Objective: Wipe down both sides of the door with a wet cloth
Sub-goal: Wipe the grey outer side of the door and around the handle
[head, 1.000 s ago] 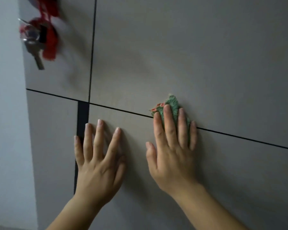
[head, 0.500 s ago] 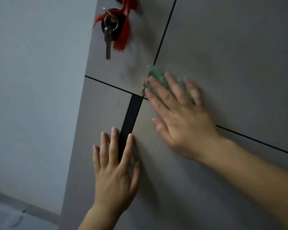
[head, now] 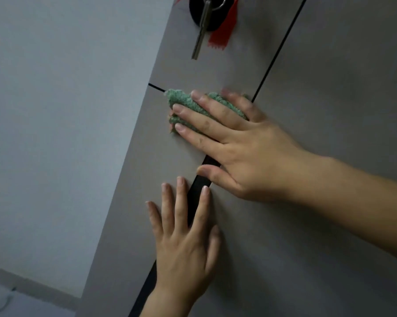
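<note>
As right hand (head: 245, 152) presses cloth (head: 181, 99), fingers (head: 199, 115) straight

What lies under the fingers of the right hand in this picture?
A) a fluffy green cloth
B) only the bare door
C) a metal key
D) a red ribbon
A: the right hand presses the fluffy green cloth flat against the grey door panel, and the silver metal key hangs above, untouched.

Dim, soft, slightly blurred lighting
</note>
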A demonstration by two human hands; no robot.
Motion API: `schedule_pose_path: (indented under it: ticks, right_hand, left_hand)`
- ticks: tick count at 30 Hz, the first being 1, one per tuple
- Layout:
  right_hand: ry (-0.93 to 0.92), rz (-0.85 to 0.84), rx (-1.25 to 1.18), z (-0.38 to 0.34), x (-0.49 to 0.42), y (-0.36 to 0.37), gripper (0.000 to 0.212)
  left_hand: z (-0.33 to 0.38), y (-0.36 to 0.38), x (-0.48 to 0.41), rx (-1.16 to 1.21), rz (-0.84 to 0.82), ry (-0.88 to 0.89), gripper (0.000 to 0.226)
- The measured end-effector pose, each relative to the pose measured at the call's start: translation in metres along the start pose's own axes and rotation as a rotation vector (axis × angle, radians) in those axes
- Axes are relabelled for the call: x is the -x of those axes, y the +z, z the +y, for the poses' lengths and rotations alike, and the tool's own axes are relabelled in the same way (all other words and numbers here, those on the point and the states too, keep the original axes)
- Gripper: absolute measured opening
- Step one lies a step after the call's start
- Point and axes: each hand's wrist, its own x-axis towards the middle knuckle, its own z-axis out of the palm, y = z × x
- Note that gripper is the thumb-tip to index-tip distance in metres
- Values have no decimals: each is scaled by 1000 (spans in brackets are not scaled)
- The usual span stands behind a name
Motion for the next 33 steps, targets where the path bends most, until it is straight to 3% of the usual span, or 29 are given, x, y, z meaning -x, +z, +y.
schedule_pose_path:
  ticks: [5,13,20,27,33]
  right_hand:
    - [-87,-32,20,4,44,3,65]
    - [-204,34,11,-15,-64,0,66]
    - [-238,-173,0,-1,73,3,63]
    - [-131,66,87,8,33,16,65]
    - [-209,17,-42,-25,156,52,66]
  left_hand:
    - [-8,8,3,25,14,21,75]
    - [-14,11,9,89,54,5,79]
    - [-14,14,20,123,56,-45,78]
    - [9,13,27,84,13,-161,76]
    - [24,9,45,49,-75,-221,73]
